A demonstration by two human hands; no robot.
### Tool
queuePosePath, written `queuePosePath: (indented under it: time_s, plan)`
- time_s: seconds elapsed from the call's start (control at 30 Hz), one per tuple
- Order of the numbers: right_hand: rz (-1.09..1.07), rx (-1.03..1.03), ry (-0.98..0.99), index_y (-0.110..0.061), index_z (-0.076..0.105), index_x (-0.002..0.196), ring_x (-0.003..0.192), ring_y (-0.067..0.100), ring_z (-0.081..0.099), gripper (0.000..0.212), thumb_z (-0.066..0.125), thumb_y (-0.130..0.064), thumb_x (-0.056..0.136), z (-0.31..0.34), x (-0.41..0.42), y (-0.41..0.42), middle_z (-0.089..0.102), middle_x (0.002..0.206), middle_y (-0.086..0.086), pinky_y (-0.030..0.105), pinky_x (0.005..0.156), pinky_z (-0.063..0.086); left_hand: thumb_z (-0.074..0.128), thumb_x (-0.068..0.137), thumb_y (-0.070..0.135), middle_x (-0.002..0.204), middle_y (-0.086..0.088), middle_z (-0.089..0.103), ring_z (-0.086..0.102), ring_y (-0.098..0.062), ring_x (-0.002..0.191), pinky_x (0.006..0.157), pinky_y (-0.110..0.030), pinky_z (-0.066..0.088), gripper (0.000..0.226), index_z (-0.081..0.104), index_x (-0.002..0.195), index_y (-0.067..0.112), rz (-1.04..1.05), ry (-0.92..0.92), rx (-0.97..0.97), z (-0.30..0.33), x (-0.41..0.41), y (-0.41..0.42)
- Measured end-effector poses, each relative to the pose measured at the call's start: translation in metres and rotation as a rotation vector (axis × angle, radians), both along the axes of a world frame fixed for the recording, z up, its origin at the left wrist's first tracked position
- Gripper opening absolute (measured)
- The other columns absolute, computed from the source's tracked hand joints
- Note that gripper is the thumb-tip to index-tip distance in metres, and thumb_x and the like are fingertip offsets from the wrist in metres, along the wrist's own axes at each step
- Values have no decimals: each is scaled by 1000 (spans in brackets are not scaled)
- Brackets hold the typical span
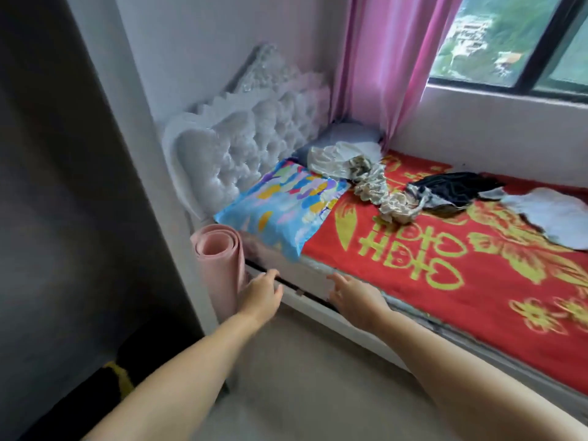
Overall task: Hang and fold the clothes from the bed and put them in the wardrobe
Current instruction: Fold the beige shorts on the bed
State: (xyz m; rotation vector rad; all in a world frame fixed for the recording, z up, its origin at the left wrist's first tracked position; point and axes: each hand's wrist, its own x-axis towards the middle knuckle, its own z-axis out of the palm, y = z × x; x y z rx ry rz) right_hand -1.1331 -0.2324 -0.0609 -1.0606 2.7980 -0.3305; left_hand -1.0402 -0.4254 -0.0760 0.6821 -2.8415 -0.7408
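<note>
- Head view: we reach both arms toward the side of the bed [305, 275].
- Our left hand [261, 292] holds nothing, its fingers relaxed and slightly bent, near a pink roll [219, 265].
- Our right hand [353, 296] holds nothing, its fingers spread, just beside the mattress edge.
- The clothes lie on the red cover [445, 265], well apart from our hands: a cream garment [375, 183], a dark garment [451, 189], a pale blue garment [553, 214].
- A colourful pillow [283, 208] lies near the headboard [229, 154].
</note>
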Motion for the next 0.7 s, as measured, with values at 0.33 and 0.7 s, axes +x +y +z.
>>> queuePosePath:
  time_s: [0.33,0.7]
  plan:
    - [-365,46,-79,-26,34,143,106,22,62,44,38,-36,100,-18,-75,187,56,132,-1,35,78,52,46,97,29,120,-3,60,58,-21,105,84,-34,46,39,45,135,18,-423,-4,40,3,-141,159]
    - [-660,17,-171,-22,37,141,93,22,62,41,35,-31,102,-21,-209,225,62,116,0,34,66,47,46,98,28,90,5,62,62,-17,76,55,-33,46,35,49,132,17,-657,-64,3,11,-329,179]
